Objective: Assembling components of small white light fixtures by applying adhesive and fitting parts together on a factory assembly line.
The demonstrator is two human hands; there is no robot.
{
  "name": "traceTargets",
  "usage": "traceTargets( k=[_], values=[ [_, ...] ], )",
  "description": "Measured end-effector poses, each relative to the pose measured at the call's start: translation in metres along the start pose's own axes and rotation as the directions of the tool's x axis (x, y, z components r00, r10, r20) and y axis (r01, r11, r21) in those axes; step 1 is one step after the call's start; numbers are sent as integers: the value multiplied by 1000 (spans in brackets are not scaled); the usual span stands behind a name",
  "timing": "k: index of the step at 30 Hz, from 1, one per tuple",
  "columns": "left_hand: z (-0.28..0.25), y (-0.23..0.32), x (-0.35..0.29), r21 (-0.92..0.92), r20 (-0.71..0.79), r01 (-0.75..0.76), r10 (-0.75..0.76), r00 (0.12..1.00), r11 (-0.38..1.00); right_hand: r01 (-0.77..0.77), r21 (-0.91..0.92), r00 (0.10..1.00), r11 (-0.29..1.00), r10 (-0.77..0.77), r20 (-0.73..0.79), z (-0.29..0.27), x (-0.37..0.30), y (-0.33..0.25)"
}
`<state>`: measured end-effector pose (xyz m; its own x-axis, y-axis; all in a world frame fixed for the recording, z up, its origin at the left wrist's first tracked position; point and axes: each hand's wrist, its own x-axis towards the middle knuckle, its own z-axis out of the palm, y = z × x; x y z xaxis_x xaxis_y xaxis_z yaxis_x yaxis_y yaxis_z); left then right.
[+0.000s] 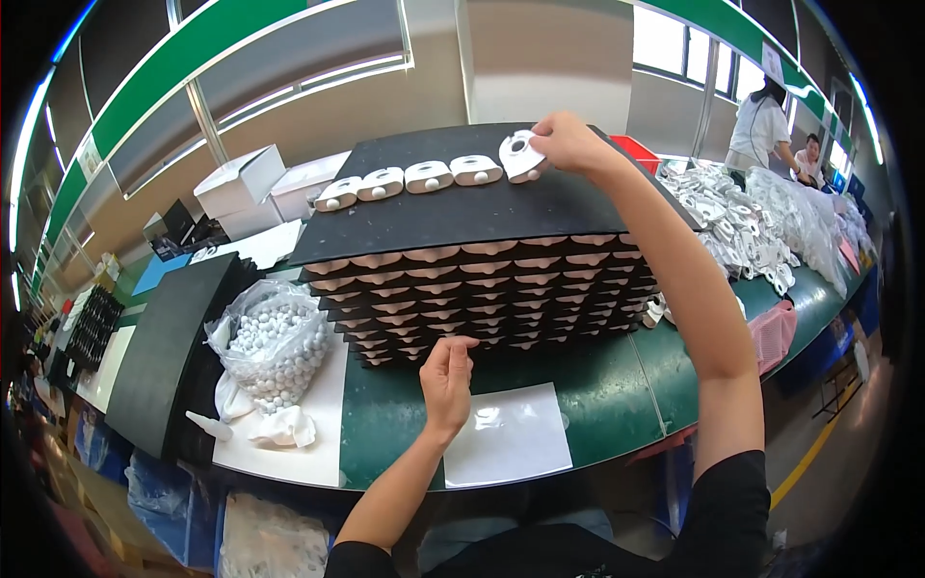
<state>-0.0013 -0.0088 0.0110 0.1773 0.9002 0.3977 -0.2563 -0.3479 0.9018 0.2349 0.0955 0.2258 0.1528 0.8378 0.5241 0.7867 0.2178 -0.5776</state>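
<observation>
My right hand [572, 144] pinches a white molded piece [518, 166] with a dark round opening, tilted at the right end of a row. Several similar white pieces [428, 176], each with a small white ball at its front, lie to its left on the top black board [414, 223]. That board tops a tall stack of black boards, with rows of pale pieces showing between the layers. Low in front of the stack, my left hand [447, 385] is closed, fingers bent together. Whatever it may hold cannot be made out.
A plastic bag of white balls [275, 337] stands left on the green table [385, 424], near a white nozzle bottle [208, 425] and black boards [173, 356]. A white sheet [509, 438] lies in front. Heaped white pieces [737, 226] and two people are at right.
</observation>
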Motion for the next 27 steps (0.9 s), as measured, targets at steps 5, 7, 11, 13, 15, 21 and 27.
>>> traceTargets(
  k=[5, 7, 11, 13, 15, 21, 27],
  values=[
    [-4, -2, 1, 6, -79, -45, 45, 996, 999, -298, -79, 893, 951, 307, 329, 9, 26, 9],
    [-4, -3, 2, 32, -116, -72, 75, 990, 997, -316, -87, 900, 945, 328, 286, 9, 23, 9],
    [-7, 4, 11, 60, -206, -121, 131, 970, 991, -179, -158, 968, 971, 203, 148, -17, 5, 3],
    [-12, 25, 18, 65, -275, -220, 229, 934, 973, 223, -145, 969, 964, -236, -79, -25, -28, 1],
    [-38, 52, 21, 116, -362, -410, 423, 831, 905, 372, 11, 920, 928, -367, -137, -20, -77, -29],
    [-160, 130, -11, 663, -434, -357, 727, 532, 658, 854, -171, 494, 492, -869, -32, 17, -238, 19],
    [-304, 168, -53, 890, -452, 317, 720, 527, 327, 349, 63, 937, 935, -347, -46, 42, -288, 88]
  ],
)
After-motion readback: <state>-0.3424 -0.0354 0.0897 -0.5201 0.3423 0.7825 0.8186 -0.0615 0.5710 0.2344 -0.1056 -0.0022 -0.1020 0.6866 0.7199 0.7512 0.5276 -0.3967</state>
